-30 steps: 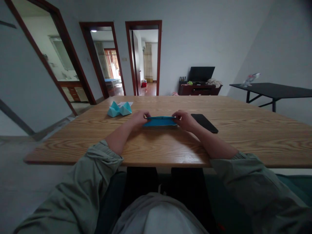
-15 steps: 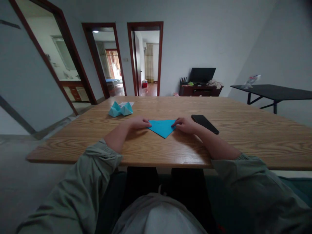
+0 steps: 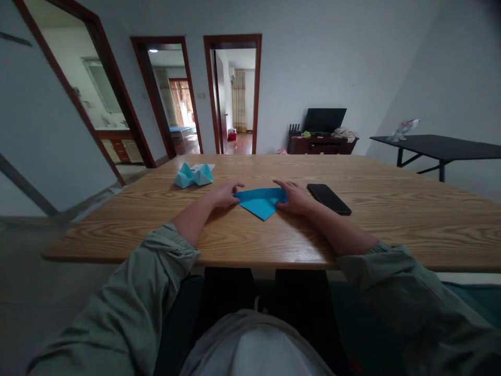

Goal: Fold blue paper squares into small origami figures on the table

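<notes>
A blue sheet of origami paper (image 3: pixel 261 204), folded into a triangle, lies on the wooden table with its point toward me. Its far edge is lifted, and a darker strip shows along it. My left hand (image 3: pixel 227 195) grips the left corner, thumb on the near side and fingers curled behind. At the right corner my right hand (image 3: pixel 293 197) holds the paper between its thumb and raised fingers. Beyond my left hand stands a folded light-blue paper shape (image 3: pixel 194 176) with several peaks.
A black phone (image 3: pixel 329 199) lies right of my right hand. Behind the paper shape is a white printed slip (image 3: pixel 208 167). The wooden table (image 3: pixel 258 245) has its near edge before my lap. A black table (image 3: pixel 450 147) stands at the far right.
The paper's far edge has come up, showing a darker strip that was not visible before. Both hands have shifted their fingers behind that edge, with the thumbs in front.
</notes>
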Demonstrator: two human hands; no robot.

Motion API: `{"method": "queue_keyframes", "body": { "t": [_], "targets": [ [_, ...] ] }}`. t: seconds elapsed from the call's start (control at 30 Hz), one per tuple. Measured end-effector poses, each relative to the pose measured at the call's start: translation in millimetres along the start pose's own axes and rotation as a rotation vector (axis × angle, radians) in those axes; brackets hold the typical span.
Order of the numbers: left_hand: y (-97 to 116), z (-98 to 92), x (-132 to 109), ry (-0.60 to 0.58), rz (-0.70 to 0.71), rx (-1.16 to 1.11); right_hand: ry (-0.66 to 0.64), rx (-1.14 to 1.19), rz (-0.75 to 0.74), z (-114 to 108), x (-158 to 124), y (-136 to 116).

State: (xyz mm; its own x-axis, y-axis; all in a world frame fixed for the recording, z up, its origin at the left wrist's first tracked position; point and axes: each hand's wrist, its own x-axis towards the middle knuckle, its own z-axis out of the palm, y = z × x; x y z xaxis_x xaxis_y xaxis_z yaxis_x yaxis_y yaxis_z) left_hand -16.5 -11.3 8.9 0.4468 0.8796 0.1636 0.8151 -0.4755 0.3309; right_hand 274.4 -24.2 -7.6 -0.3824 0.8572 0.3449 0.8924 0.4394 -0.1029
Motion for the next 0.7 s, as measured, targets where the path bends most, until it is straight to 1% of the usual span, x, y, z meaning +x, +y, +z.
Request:
{"method": "queue_keyframes", "body": {
  "t": [0.13, 0.2, 0.37, 0.43, 0.53, 0.63, 0.7],
  "targets": [
    [5, -3.0, -3, -0.020, 0.071, 0.097, -0.029, -0.035, -0.053, -7, -2, -2],
    [5, -3.8, -5, -0.041, 0.070, 0.117, -0.060, -0.039, -0.091, -12, -5, -3],
    [-1, -3.7, -4, -0.160, 0.047, 0.037, -0.115, 0.050, -0.130, -14, -8, -1],
    [-5, -3.7, -3, -0.172, 0.066, 0.002, -0.126, 0.075, -0.123, -12, -7, 2],
    [-8, -5.0, -3, -0.201, 0.038, -0.042, -0.117, 0.075, -0.091, -7, -6, 6],
    [-7, -8.5, -6, -0.231, -0.004, -0.079, -0.123, 0.087, -0.067, -6, -6, 8],
    [-5, -11.5, -9, -0.248, -0.002, -0.095, -0.147, 0.127, -0.025, -7, -6, 8]
  ]
}}
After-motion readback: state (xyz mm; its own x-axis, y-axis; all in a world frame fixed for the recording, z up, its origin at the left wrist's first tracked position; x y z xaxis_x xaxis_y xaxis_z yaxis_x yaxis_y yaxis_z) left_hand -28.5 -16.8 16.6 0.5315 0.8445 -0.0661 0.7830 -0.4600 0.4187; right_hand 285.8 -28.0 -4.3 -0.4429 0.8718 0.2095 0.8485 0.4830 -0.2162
